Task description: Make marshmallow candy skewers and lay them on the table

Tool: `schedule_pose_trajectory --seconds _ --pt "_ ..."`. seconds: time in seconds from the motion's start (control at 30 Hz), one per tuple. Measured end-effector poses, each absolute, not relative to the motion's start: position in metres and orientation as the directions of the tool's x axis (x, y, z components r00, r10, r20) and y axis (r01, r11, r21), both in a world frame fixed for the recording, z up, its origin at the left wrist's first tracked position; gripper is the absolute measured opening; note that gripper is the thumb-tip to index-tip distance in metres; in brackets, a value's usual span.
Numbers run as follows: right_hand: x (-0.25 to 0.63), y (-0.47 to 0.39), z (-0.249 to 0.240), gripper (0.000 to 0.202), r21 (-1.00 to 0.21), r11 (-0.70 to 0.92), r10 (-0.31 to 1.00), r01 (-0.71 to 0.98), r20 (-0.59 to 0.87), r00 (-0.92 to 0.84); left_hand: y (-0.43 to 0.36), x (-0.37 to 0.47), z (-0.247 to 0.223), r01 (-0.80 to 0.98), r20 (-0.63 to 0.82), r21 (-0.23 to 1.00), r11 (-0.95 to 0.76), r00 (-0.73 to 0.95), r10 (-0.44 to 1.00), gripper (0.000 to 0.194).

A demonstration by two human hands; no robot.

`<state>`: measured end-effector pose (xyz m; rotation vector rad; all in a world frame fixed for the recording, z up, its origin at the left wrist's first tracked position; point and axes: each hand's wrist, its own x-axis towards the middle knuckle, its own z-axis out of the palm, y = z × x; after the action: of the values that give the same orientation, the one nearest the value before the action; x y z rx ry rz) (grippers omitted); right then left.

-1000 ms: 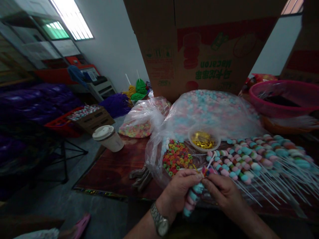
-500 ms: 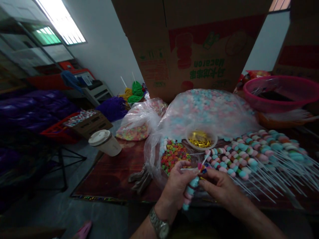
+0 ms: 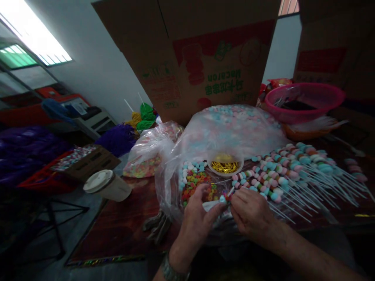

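Note:
My left hand (image 3: 197, 216) is closed around a marshmallow skewer, its thumb against a pale blue marshmallow (image 3: 223, 199). A white strip, perhaps a stick or wrapper, shows between thumb and forefinger. Bright coloured bits and a short white stick end (image 3: 231, 191) stand at the skewer's top. Pressed against that spot, my right hand (image 3: 251, 210) has its fingers curled in a pinch; what they hold is hidden. Just beyond the hands are colourful ring-shaped candies (image 3: 197, 186) in a clear bag and a round tub of gold strips (image 3: 225, 167).
Several finished marshmallow skewers (image 3: 281, 171) lie heaped at right. Behind sit a large bag of marshmallows (image 3: 231, 128), a pink basin (image 3: 304, 111) and a macaron carton (image 3: 190, 50). A lidded paper cup (image 3: 113, 186) and grey gloves (image 3: 158, 226) are on the left.
My view has swung right, so the scene shifts left. The skewer's blue and pink body, visible below my left hand before, is now mostly hidden. My right fingers, near a gold strip earlier, have curled tighter.

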<state>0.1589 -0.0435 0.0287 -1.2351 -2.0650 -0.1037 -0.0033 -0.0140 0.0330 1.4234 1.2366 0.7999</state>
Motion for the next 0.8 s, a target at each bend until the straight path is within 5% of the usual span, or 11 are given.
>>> schedule_pose_trajectory --seconds 0.07,0.13,0.23,0.33,0.43,0.57,0.67,0.8 --pt "0.150 -0.050 0.029 0.020 -0.205 0.547 0.702 0.812 0.641 -0.311 -0.016 -0.004 0.037 0.240 -0.305 0.938 0.250 0.228 0.925 0.066" --pt "0.141 -0.055 0.029 0.015 -0.182 0.622 0.686 0.761 0.596 -0.417 -0.017 -0.009 0.048 0.038 -0.448 0.887 0.461 0.317 0.836 0.074" --pt "0.135 -0.053 0.033 0.014 -0.404 0.588 0.802 0.701 0.399 -0.444 -0.015 -0.034 0.065 -0.315 -0.303 0.845 0.433 0.385 0.872 0.079" --pt "0.138 -0.048 0.038 0.023 -0.612 0.305 0.952 0.730 0.198 -0.232 -0.017 -0.059 0.063 -0.173 -0.262 0.874 0.455 0.622 0.738 0.075" --pt "0.131 -0.050 0.037 0.009 -0.501 0.346 0.938 0.793 0.167 -0.304 -0.021 -0.060 0.047 0.125 -0.447 0.876 0.465 0.570 0.689 0.055" --pt "0.118 -0.058 0.041 0.019 -0.364 0.500 0.861 0.786 0.113 -0.495 -0.017 -0.037 0.041 -0.080 -0.403 0.830 0.552 0.599 0.693 0.082" --pt "0.120 -0.058 0.051 0.018 -0.335 0.489 0.852 0.806 -0.016 -0.524 -0.011 -0.033 0.054 -0.241 -0.271 0.827 0.509 0.621 0.735 0.084" --pt "0.130 -0.058 0.053 0.019 -0.535 0.324 0.908 0.780 -0.057 -0.416 -0.016 -0.048 0.069 -0.206 -0.201 0.898 0.389 0.594 0.779 0.080"
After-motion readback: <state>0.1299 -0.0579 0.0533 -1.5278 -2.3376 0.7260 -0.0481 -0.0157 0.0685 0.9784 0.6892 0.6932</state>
